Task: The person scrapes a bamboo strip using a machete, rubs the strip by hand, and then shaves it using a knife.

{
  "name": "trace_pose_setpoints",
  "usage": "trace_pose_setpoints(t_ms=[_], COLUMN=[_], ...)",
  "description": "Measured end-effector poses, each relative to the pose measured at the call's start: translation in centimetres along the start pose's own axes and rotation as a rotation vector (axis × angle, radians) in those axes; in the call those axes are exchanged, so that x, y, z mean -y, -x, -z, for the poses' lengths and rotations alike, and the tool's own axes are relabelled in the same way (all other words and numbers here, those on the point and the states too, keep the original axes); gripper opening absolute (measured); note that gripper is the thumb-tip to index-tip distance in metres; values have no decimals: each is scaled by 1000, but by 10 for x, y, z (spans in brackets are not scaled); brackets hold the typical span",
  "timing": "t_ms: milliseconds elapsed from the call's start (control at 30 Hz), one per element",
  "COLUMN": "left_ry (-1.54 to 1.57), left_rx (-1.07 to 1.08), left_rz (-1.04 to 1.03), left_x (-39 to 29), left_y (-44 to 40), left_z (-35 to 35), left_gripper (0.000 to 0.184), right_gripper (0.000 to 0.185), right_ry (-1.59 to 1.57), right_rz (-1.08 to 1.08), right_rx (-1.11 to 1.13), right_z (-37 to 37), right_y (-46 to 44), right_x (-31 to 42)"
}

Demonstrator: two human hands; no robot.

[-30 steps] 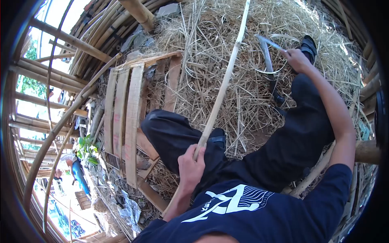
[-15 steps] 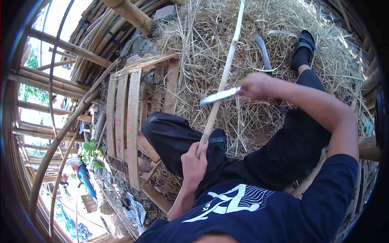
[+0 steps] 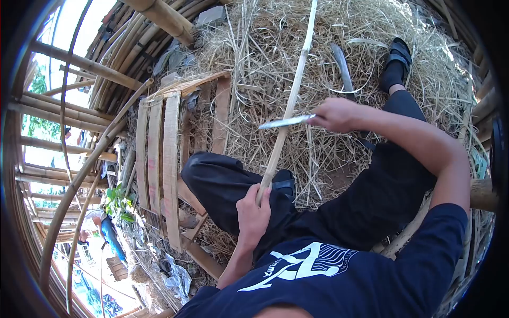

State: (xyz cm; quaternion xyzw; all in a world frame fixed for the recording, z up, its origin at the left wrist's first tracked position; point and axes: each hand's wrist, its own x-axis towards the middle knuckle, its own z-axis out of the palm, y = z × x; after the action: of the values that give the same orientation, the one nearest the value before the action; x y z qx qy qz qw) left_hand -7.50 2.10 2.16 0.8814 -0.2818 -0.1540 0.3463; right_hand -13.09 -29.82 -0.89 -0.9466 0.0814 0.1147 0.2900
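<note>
My left hand (image 3: pixel 253 214) is closed round the lower part of a long, pale bamboo strip (image 3: pixel 289 108), which slants up past the top edge of the view. In my right hand (image 3: pixel 339 115) is the handle of a knife (image 3: pixel 283 122). Its bright blade lies across the strip at about mid-length, pointing left. A second curved blade (image 3: pixel 342 68) rests on the straw above my right hand, its lower end partly hidden. My left palm is turned out of sight.
Straw and shavings (image 3: pixel 265 58) cover the ground. A slatted wooden pallet (image 3: pixel 170 159) lies left of my bent knee. Bamboo poles (image 3: pixel 85 63) frame the left side. Beyond them a person (image 3: pixel 108 233) bends over. A sandalled foot (image 3: pixel 397 58) is at upper right.
The knife and my right hand have come from the upper right down and left to the strip, the blade now lying across it. My left hand has kept its hold.
</note>
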Motion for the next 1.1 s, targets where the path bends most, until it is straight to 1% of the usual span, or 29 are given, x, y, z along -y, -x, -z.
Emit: trace_pose_setpoints(t_ms=[67,133,167,200,267,333,367,433,500,533,567,600,633,667,700,767,800,867,900,967,1067,1100], left_ry=[-8,-17,-13,-8,13,27,-16,2,57,53,53,59,63,70,112,170,172,91,90,89,125,129], left_rx=[10,26,15,7,-4,-28,-10,13,16,17,51,87,90,93,115,140,141,156,158,128,73,75], left_rz=[30,63,40,14,8,8,31,37,62,78,124,166,131,132,138,166,172,103,108,85,70,68], left_x=[-2,-1,2,3,-1,-3,-1,19,24,24,20,17,16,17,19,17,17,17,19,22,19,19], left_y=[2,1,1,1,-4,-7,-3,21,35,36,28,21,16,13,8,1,3,4,5,8,6,4], left_z=[1,-1,-4,-6,-7,-2,3,5,5,11,12,9,8,9,9,10,9,8,7,3,-2,-3], left_gripper=[19,19,20,20,20,19,19,19,18,18,18,18,19,19,19,19,19,18,18,19,20,20], right_gripper=[45,46,46,45,42,38,44,52,53,51,47,45,45,45,45,50,50,44,44,50,51,50], right_ry=[19,55,96,119,215,251,211,251,277,207,-92,-36,-84,-96,-20,-37,-11,-59,-62,50,93,187], right_rz=[63,71,77,137,56,15,-148,-315,-381,-465,-586,-381,-449,-390,-277,-165,-50,-52,-52,47,-7,45], right_rx=[-18,-10,7,-58,-20,-82,-186,-372,-535,-618,-498,-545,-379,-289,-244,-48,-61,-3,2,-47,-59,-113], right_z=[-6,-5,-5,0,9,6,20,53,65,67,62,40,48,40,24,17,2,-7,-8,-10,-5,-2], right_y=[-3,-12,-16,-15,-16,-24,-27,-27,-21,-13,-11,-19,-9,-10,-17,-14,-17,-18,-20,-22,-34,-35], right_x=[13,-1,-10,-13,-12,-28,-51,-129,-167,-146,-122,-142,-80,-58,-55,-12,-12,4,4,3,-24,-33])
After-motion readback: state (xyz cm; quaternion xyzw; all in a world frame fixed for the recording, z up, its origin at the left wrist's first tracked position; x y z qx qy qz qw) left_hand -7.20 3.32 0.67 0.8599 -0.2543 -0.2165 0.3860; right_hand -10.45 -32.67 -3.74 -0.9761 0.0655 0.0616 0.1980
